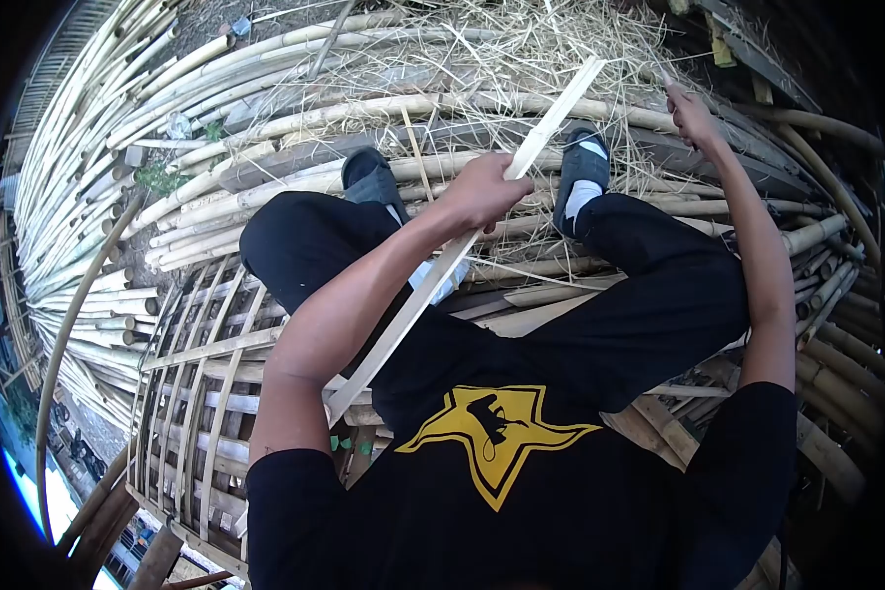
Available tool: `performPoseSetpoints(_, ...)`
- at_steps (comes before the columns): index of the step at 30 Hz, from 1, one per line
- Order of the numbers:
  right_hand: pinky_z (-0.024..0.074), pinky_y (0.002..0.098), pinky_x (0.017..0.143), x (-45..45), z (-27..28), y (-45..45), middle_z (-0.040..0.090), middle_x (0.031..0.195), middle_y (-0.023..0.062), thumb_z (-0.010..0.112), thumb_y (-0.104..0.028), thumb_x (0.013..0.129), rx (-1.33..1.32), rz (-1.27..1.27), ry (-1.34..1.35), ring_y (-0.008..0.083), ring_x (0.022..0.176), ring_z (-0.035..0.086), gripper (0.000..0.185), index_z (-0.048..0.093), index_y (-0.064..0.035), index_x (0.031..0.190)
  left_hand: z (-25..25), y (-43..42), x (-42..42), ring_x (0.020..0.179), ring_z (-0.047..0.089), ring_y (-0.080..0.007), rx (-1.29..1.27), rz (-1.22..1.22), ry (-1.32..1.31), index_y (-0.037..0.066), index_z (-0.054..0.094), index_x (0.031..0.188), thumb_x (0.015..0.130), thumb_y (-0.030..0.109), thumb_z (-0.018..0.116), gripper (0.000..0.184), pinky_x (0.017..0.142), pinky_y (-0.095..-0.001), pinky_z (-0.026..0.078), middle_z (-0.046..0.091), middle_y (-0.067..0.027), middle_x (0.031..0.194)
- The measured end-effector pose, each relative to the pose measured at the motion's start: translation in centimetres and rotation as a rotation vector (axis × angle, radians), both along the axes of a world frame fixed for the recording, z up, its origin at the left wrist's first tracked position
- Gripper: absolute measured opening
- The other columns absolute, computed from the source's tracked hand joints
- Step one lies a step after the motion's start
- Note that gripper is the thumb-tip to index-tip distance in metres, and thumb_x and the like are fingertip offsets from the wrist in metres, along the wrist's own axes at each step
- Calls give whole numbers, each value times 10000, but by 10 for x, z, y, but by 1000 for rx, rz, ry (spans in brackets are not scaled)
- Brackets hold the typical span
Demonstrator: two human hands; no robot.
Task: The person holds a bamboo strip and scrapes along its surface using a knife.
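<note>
My left hand (487, 192) is closed around a long, pale bamboo strip (557, 113). The strip slants from beside my left elbow, over my lap, to a far end above the straw. Out to the right, my right hand (693, 118) is closed, apart from the strip. It grips what looks like a knife (667, 79); only a short pale tip shows against the straw, and the rest is hidden by the fingers or too small to tell.
Bamboo poles (364, 113) cover the ground ahead, with straw-like shavings (521, 59) on top. More poles are stacked at left and right. A woven bamboo lattice (202, 393) stands at my left. My sandalled feet (578, 177) rest among the poles.
</note>
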State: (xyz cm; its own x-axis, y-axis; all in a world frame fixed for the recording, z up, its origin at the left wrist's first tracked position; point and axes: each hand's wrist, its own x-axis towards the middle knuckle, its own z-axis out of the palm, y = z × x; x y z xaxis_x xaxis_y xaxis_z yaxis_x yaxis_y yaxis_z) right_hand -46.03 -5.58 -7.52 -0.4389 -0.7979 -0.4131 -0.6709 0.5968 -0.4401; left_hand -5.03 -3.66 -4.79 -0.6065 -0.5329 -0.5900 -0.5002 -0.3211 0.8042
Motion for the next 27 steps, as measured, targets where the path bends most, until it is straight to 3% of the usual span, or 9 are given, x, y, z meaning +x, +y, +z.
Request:
performPoseSetpoints(1, 349, 288, 411, 23, 16, -4, 437, 527, 5, 496, -593, 868, 15, -158, -330, 128, 411, 426, 565, 548, -44, 747, 5, 1, -1, 448, 502, -134, 0, -1, 1, -43, 573, 936, 828, 269, 592, 331, 382, -294, 425, 503, -49, 588)
performPoseSetpoints(3, 184, 218, 358, 73, 41, -8, 262, 513, -90, 552, -562, 860, -85, -215, -431, 22, 387, 213, 483, 457, -121, 688, 13, 2, -6, 429, 467, -82, -52, -91, -22, -16, 564, 991, 836, 374, 645, 428, 361, -231, 397, 433, 20, 570)
performPoseSetpoints(4, 184, 218, 358, 84, 44, -13, 262, 513, -90, 552, -562, 860, -92, -220, -427, 22, 387, 213, 483, 457, -121, 688, 13, 2, -7, 441, 479, -79, -97, -103, -25, -11, 583, 963, 787, 464, 700, 520, 366, -230, 395, 455, 17, 578)
performPoseSetpoints(6, 168, 219, 357, 96, 46, -23, 258, 495, -96, 552, -534, 874, -47, -259, -527, 29, 369, 231, 490, 337, -166, 632, 15, 4, -9, 438, 474, -79, -79, -98, 21, -8, 590, 967, 776, 466, 712, 525, 368, -233, 392, 453, 17, 574)
performPoseSetpoints(10, 179, 223, 357, 103, 40, -33, 298, 517, -83, 620, -405, 875, -165, -323, -639, 36, 392, 239, 420, 379, -152, 639, 24, 6, -7, 442, 469, -74, -61, -100, 65, -7, 612, 994, 764, 479, 723, 549, 378, -236, 388, 459, 18, 568)
performPoseSetpoints(16, 180, 214, 350, 94, 42, -37, 314, 526, -83, 632, -307, 883, -113, -351, -665, 29, 392, 238, 338, 419, -132, 688, 23, 4, -5, 422, 478, -70, 34, -70, 140, -13, 611, 936, 807, 489, 676, 521, 391, -223, 420, 468, 14, 558)
performPoseSetpoints(20, 185, 208, 348, 88, 43, -37, 316, 527, -86, 635, -303, 883, -83, -335, -728, 23, 390, 234, 322, 427, -131, 708, 24, 3, -4, 412, 537, -93, 257, 13, 238, -18, 560, 910, 866, 442, 623, 466, 396, -229, 466, 497, -5, 551)
performPoseSetpoints(27, 196, 201, 348, 80, 38, -37, 323, 535, -88, 660, -320, 865, -50, -310, -773, 18, 392, 237, 332, 442, -125, 710, 17, 3, -5, 430, 592, -130, 337, -13, 323, -3, 510, 927, 904, 358, 590, 370, 409, -273, 530, 533, -33, 556)
